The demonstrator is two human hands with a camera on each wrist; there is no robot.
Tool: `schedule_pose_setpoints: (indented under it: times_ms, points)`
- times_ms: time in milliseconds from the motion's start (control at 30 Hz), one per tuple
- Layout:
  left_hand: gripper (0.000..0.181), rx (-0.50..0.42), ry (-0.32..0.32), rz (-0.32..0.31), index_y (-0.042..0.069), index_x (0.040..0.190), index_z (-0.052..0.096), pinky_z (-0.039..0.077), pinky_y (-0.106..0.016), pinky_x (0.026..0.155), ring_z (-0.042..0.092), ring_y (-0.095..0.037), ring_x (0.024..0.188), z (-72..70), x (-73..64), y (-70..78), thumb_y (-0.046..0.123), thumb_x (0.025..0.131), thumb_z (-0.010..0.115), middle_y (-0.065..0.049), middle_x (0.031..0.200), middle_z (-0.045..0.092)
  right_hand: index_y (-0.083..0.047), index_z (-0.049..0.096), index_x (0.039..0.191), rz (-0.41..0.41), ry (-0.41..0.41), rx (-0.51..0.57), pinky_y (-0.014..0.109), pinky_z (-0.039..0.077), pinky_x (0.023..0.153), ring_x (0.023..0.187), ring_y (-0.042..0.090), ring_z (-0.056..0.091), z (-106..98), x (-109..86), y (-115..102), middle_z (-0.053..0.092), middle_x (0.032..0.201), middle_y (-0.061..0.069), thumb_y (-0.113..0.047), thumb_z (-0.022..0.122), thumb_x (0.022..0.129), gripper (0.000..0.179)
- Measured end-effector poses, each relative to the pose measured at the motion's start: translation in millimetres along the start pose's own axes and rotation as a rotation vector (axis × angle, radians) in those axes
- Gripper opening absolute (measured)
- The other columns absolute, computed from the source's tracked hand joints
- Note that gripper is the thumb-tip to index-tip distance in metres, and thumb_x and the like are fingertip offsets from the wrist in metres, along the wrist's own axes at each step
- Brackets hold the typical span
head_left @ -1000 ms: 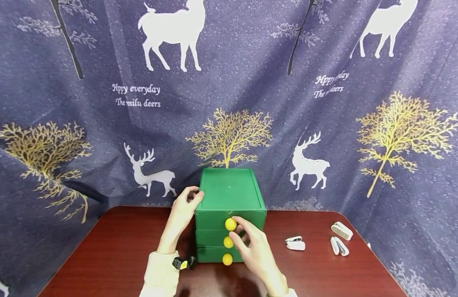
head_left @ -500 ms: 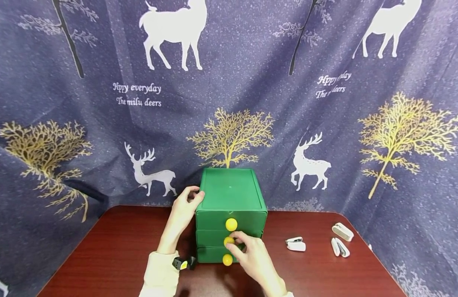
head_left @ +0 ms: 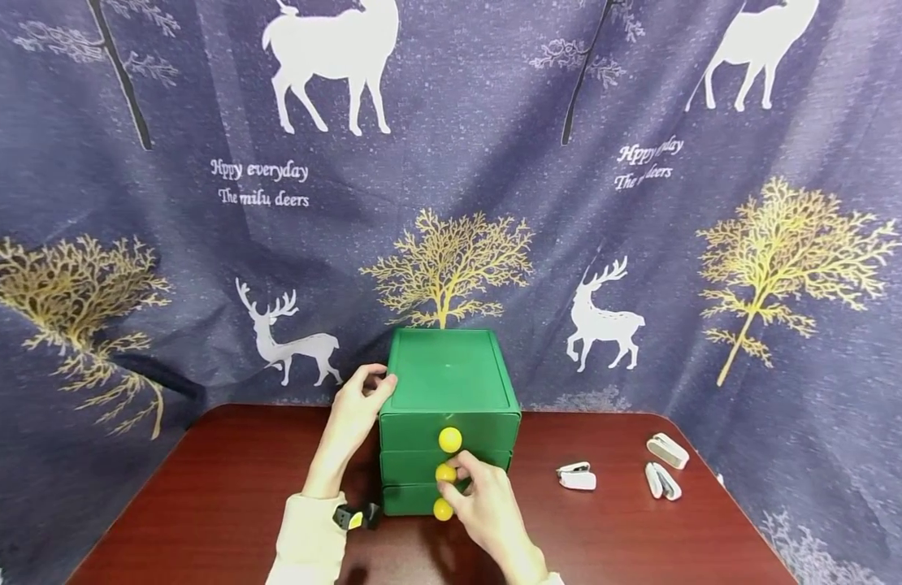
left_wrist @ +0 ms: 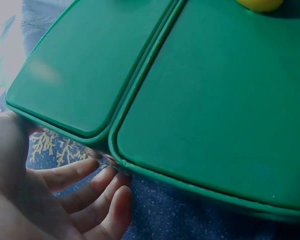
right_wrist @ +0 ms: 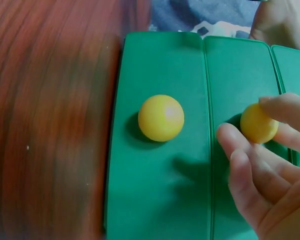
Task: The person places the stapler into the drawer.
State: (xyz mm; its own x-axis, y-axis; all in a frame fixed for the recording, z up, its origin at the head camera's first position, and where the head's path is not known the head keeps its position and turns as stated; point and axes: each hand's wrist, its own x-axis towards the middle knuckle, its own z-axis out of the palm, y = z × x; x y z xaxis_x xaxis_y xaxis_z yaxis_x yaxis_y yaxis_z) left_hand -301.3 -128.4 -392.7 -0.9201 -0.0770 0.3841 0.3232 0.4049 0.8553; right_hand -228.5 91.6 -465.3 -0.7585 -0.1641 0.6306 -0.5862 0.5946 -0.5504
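A green three-drawer box [head_left: 451, 374] stands at the table's middle, each drawer front bearing a round yellow knob. My right hand [head_left: 487, 504] pinches the middle knob [right_wrist: 256, 122] between thumb and fingers. Above it is the top knob [head_left: 449, 439]; the bottom knob [right_wrist: 161, 118] sits below, untouched. All three drawer fronts look nearly flush. On the box's left side rests my left hand [head_left: 354, 406], thumb at the upper edge. The left wrist view shows the fingers of the left hand [left_wrist: 55, 200] spread loosely along that side, partly hidden behind the box.
Three white staplers lie right of the box on the brown table [head_left: 224, 487]: a nearer stapler [head_left: 577, 477], with another stapler [head_left: 663, 481] and a third stapler [head_left: 668, 451] near the right edge. A printed blue cloth [head_left: 495, 179] hangs close behind.
My right hand has moved down from beside the top knob to the middle knob and taken hold of it. The left hand keeps its place on the box. The head view has shifted slightly.
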Motion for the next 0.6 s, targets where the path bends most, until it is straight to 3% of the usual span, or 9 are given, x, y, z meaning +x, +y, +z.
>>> schedule_pose_setpoints:
  times_ms: [233, 600]
  points:
    - [0.044, -0.004, -0.019, -0.011, 0.012, 0.126, 0.06, 0.046, -0.037, 0.077, 0.058, -0.022, 0.089, -3.1, 0.1, -1.5, 0.042, 0.095, 0.063, -0.007, 0.103, 0.062, -0.017, 0.065, 0.086, -0.02, 0.021, 0.031, 0.018, 0.047, 0.057, 0.06, 0.002, 0.055, 4, -2.4, -4, 0.058, 0.075, -0.012, -0.007, 0.08, 0.078, 0.02]
    - [0.035, -0.041, 0.028, 0.017, 0.011, 0.119, 0.063, 0.045, -0.033, 0.075, 0.056, -0.019, 0.086, 1.3, -0.8, -6.9, 0.036, 0.094, 0.066, -0.004, 0.098, 0.062, -0.018, 0.065, 0.085, -0.079, 0.04, 0.055, 0.015, 0.048, 0.058, 0.064, -0.003, 0.055, -1, -15.7, -8, 0.06, 0.076, -0.011, -0.002, 0.08, 0.075, 0.025]
